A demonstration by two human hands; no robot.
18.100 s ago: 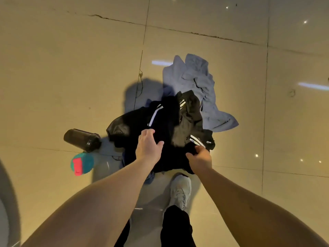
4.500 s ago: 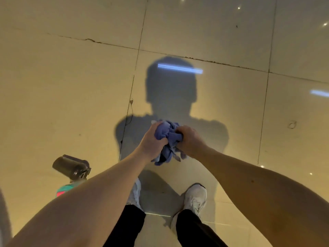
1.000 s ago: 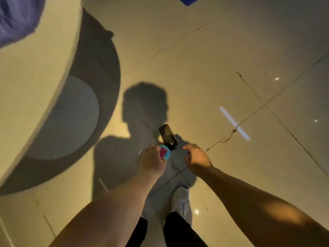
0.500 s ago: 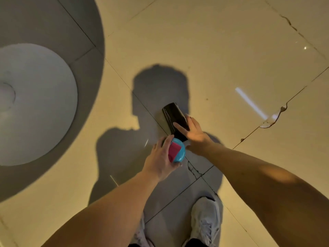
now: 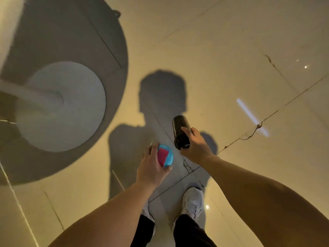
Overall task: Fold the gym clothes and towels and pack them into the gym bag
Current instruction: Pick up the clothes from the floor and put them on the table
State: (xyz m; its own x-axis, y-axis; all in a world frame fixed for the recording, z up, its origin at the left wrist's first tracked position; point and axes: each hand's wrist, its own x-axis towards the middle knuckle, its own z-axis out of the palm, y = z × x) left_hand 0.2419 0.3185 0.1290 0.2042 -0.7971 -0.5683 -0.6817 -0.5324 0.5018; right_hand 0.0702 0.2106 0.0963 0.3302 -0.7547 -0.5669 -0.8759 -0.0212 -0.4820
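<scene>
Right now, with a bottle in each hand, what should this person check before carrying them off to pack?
1. Left hand wrapped round the teal-lidded bottle: ok.
2. Right hand gripping the dark bottle: ok.
3. Teal lid closed: cannot tell.
4. Dark bottle's cap sealed: cannot tell, hidden by the hand.
5. Gym bag within reach: cannot tell, not in view.
6. Floor ahead free of clutter: ok; table base to the left.

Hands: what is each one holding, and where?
Left hand grips the teal-lidded bottle just under its lid; right hand wraps the dark bottle near its lower end.
</scene>
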